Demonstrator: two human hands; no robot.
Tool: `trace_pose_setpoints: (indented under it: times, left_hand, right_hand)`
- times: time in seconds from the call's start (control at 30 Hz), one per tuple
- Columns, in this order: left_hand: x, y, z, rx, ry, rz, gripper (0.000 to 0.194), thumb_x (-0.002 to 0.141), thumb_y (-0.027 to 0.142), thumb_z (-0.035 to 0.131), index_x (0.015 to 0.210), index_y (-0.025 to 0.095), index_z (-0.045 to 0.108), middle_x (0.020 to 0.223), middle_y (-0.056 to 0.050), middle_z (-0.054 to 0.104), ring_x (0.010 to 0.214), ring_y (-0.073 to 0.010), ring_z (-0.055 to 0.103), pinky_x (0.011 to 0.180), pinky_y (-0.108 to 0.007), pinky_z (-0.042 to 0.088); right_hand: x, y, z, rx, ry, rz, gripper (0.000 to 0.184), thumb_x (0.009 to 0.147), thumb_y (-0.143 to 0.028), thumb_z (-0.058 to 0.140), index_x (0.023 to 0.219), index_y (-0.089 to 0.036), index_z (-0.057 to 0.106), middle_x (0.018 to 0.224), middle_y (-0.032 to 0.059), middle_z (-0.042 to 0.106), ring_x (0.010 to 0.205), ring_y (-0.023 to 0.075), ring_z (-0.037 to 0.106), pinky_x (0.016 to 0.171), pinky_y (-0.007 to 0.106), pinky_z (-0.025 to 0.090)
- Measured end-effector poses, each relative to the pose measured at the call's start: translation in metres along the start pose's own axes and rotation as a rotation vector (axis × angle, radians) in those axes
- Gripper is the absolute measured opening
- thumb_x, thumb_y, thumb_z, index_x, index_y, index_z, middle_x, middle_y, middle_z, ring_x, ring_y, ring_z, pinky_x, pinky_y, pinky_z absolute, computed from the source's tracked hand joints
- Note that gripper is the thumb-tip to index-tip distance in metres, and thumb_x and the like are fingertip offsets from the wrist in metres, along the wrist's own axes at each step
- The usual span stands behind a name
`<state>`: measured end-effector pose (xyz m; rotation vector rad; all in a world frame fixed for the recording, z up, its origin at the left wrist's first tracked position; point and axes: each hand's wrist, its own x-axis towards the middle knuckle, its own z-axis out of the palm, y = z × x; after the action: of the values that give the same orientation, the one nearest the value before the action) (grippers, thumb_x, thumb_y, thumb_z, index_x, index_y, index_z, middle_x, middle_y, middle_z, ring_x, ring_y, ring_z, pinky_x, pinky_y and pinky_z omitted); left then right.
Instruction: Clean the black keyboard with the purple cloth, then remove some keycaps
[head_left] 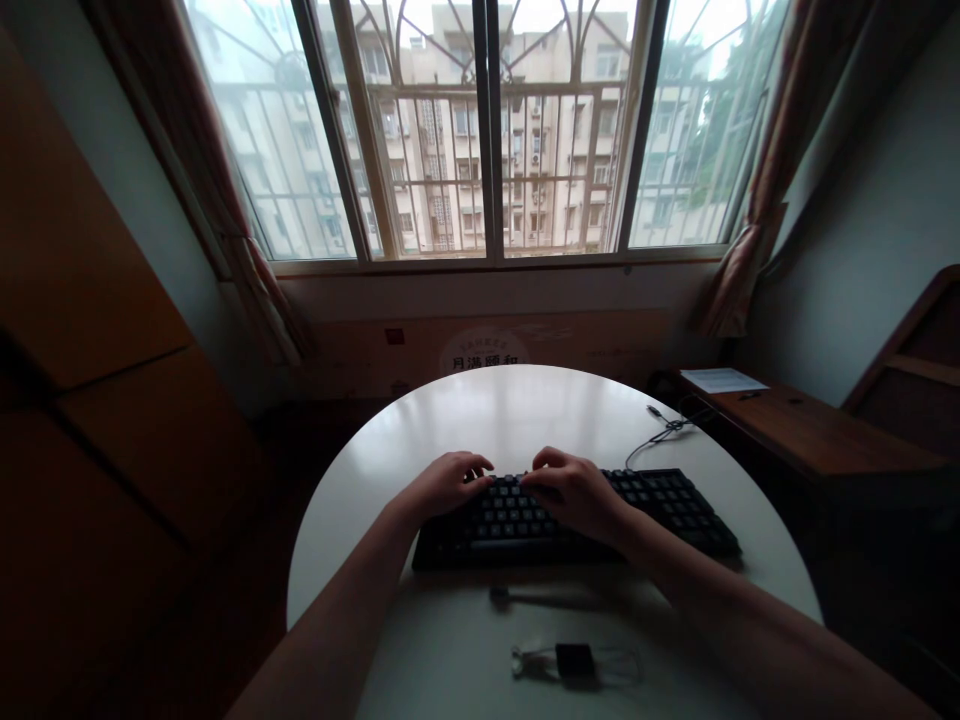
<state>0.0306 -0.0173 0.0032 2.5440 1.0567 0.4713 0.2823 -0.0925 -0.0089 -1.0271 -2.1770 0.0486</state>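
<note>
A black keyboard point(517, 525) lies across the white round table. My left hand point(450, 482) rests at its upper left edge, with fingers bent forward and a little apart, the thumb near the top row of keys. Over the top row, a bit left of the keyboard's middle, my right hand point(574, 492) has thumb and fingertips closed together in a pinch. Whatever is between those fingertips is too small to name. A small dark-headed brush point(500, 597) and a keycap puller point(574, 661) with wire loops lie in front of the keyboard.
A cable point(660, 432) runs from behind the keyboard to the right side of the round table point(352, 520). To the right stands a wooden side table point(817, 425) bearing a paper sheet point(722, 380). A wooden cabinet point(90, 300) is at left, a barred window ahead.
</note>
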Motion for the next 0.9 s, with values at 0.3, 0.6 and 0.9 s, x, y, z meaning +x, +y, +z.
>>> trace_pose_setpoints:
  times: [0.3, 0.6, 0.9]
  left_hand:
    - [0.0, -0.012, -0.004, 0.022, 0.071, -0.118, 0.031, 0.086, 0.039, 0.055, 0.104, 0.02, 0.072, 0.089, -0.004, 0.073, 0.076, -0.0186, 0.065, 0.071, -0.028, 0.049]
    - [-0.001, -0.012, -0.006, -0.012, 0.057, -0.129, 0.033, 0.086, 0.04, 0.053, 0.105, 0.02, 0.072, 0.09, -0.004, 0.072, 0.077, -0.0187, 0.065, 0.071, -0.028, 0.049]
    - [-0.001, -0.011, -0.006, -0.021, 0.052, -0.137, 0.034, 0.086, 0.038, 0.054, 0.109, 0.02, 0.07, 0.09, -0.004, 0.072, 0.077, -0.0192, 0.065, 0.071, -0.028, 0.048]
  right_hand:
    - [-0.003, -0.005, 0.005, -0.102, -0.178, 0.006, 0.018, 0.088, -0.028, 0.061, 0.099, -0.026, 0.076, 0.096, 0.0032, 0.067, 0.08, 0.016, 0.065, 0.072, 0.027, 0.049]
    - [-0.001, -0.002, 0.001, -0.066, -0.034, 0.012, 0.023, 0.09, -0.019, 0.057, 0.104, -0.026, 0.074, 0.093, 0.0039, 0.067, 0.08, 0.016, 0.064, 0.071, 0.026, 0.049]
    - [-0.001, 0.002, 0.012, 0.047, 0.022, -0.029, 0.018, 0.093, -0.019, 0.054, 0.101, -0.023, 0.07, 0.095, 0.0053, 0.069, 0.087, 0.019, 0.062, 0.079, 0.031, 0.05]
